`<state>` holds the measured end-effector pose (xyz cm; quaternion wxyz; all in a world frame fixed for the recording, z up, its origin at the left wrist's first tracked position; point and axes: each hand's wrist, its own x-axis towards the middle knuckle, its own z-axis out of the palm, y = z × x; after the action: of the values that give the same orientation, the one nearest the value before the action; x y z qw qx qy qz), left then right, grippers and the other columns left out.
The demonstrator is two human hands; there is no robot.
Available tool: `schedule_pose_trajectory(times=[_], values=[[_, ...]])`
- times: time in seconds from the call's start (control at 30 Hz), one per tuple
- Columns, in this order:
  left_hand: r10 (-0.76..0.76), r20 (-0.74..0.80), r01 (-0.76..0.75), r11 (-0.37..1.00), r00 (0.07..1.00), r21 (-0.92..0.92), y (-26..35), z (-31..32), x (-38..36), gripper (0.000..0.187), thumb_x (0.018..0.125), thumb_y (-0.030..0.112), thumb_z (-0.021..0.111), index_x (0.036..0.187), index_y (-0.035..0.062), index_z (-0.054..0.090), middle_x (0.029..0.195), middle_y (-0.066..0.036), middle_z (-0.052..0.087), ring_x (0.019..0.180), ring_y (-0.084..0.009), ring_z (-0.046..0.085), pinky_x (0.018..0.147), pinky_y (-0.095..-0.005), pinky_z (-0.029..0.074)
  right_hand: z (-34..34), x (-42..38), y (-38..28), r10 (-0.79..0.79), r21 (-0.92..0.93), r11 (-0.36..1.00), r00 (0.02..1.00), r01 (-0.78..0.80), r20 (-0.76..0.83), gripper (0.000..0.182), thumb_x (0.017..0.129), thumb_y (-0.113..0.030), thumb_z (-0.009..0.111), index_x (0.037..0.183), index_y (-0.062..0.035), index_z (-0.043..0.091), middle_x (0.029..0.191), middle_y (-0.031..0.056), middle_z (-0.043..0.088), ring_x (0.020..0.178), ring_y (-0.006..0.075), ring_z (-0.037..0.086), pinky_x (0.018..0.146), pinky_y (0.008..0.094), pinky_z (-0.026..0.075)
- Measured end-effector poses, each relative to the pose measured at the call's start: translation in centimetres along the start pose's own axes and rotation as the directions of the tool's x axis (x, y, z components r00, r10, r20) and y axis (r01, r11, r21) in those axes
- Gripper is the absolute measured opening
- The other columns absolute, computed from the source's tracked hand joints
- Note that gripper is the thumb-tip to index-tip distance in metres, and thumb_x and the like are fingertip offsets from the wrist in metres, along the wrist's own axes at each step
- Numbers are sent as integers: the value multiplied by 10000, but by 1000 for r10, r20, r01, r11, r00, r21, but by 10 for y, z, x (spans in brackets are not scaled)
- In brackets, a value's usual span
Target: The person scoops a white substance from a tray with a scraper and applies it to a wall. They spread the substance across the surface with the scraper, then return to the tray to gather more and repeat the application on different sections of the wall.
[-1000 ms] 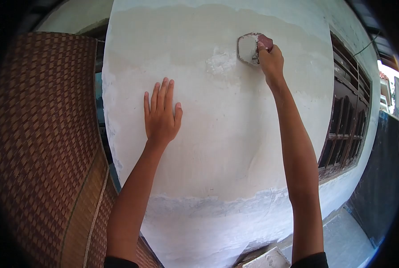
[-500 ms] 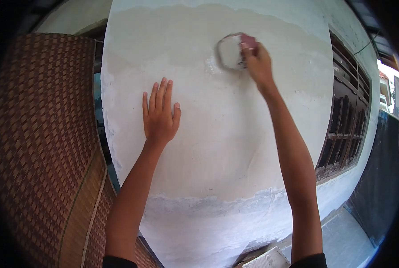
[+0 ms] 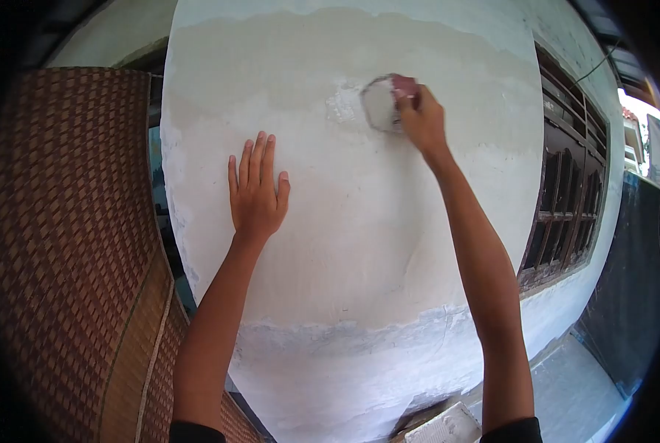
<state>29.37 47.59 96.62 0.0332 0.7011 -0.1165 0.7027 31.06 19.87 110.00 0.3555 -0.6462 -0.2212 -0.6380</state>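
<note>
My left hand [image 3: 258, 198] rests flat on the pale plastered wall [image 3: 330, 251], fingers spread and pointing up, holding nothing. Higher up and to the right, my right hand [image 3: 424, 124] grips a roundish, pale, flat-looking tool [image 3: 379, 105] with a dark rim. The tool has a dark red part [image 3: 404, 87] under my fingers. It lies over the wall's surface and is blurred by motion; its exact kind I cannot tell. Just left of it shows a rough, whiter patch [image 3: 342, 103] on the plaster.
A brown woven mat [image 3: 71, 244] hangs along the left side. On the right is a dark wooden window with bars [image 3: 570, 192], and beyond it a dark panel [image 3: 618, 280]. Low down near the wall's foot lies a whitish tray-like object [image 3: 444, 427].
My right hand and the tool have moved slightly down the wall, uncovering more of the white patch. My left hand stays flat in place; the view has shifted a little.
</note>
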Motion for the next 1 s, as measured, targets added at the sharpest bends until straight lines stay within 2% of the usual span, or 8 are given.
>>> schedule_pose_trajectory(times=[0.17,0.23,0.37,0.43,0.57,0.73,0.83,1.0], values=[[-23,6,23,1000,1000,11,3,1,-1,582,950,203,445,1506,102,302,1547,-81,321,1435,-275,273,1187,-493,134,-23,1,26,264,338,927,925,-164,-275,273,947,-232,592,1044,21,624,875,134,689,775,169,648,709,325,520],[-17,-2,17,1000,1000,15,3,1,-1,585,951,202,448,1508,106,299,1552,-79,314,1439,-271,267,1189,-490,129,-8,-10,11,168,387,916,978,-109,-123,271,947,-233,595,1033,23,615,857,127,679,786,150,638,698,314,518],[3,9,-3,1000,1000,-5,1,0,-1,584,955,212,452,1509,106,298,1554,-80,311,1440,-274,265,1188,-496,129,18,-19,0,-26,31,999,999,27,-41,308,904,-252,616,987,44,601,863,227,662,820,345,664,744,423,498],[4,18,-4,1000,1000,0,-1,-1,-2,592,952,213,456,1511,107,292,1555,-80,310,1442,-275,262,1187,-496,129,0,-8,21,8,-45,999,981,-17,-193,318,902,-266,607,974,43,600,874,239,665,850,370,670,740,444,497],[-30,25,29,999,999,30,3,-1,-3,597,950,205,453,1515,109,285,1557,-76,307,1444,-274,257,1187,-492,130,-37,-11,22,384,187,923,848,-337,-365,271,941,-260,575,984,4,621,869,141,685,764,234,668,684,356,517],[-12,25,12,1000,1000,19,2,0,-3,589,960,214,436,1517,109,278,1561,-77,297,1449,-271,248,1189,-496,125,20,-34,-19,27,341,940,994,10,-103,283,925,-257,616,1007,15,608,840,174,661,797,294,656,743,393,504],[7,25,-7,1000,1000,5,0,-2,-3,587,962,221,431,1518,113,279,1561,-76,297,1450,-269,246,1190,-498,124,27,-27,-18,-35,24,999,999,35,-11,306,889,-241,637,1028,31,607,885,243,659,838,404,641,769,455,497],[-22,34,20,999,999,43,2,-1,-6,588,964,232,426,1521,126,273,1565,-72,290,1453,-266,239,1192,-495,114,-32,-10,14,301,129,953,907,-274,-295,291,912,-236,602,1037,27,625,847,185,670,807,310,655,737,405,507]])
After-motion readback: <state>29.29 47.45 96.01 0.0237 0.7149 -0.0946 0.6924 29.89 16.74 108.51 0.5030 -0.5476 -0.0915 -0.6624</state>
